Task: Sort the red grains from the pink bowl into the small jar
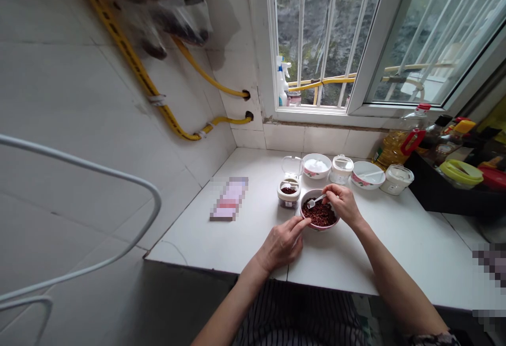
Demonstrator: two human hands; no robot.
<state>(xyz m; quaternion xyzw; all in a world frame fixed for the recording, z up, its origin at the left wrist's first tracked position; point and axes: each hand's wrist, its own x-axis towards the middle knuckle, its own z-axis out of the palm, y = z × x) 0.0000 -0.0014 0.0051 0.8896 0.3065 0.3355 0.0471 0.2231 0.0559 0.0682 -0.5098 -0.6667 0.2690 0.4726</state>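
A bowl (321, 215) of dark red flakes stands on the white counter. My right hand (340, 204) is closed on the handle of a small white spoon (315, 201), whose scoop is at the flakes. At the bowl's left rim, my left hand (285, 240) rests its fingers against the side, its thumb hidden. Just behind and left of the bowl is a small jar (289, 198) with its clear lid raised; dark red flakes and a white bar show inside.
Behind stand a bowl of white grains (317, 167), a jar (342, 169), another bowl (367, 175) and a white-lidded jar (397, 179). An oil bottle (401, 138) and a black box of condiments (446, 196) are at right. A blurred flat package (229, 199) lies left.
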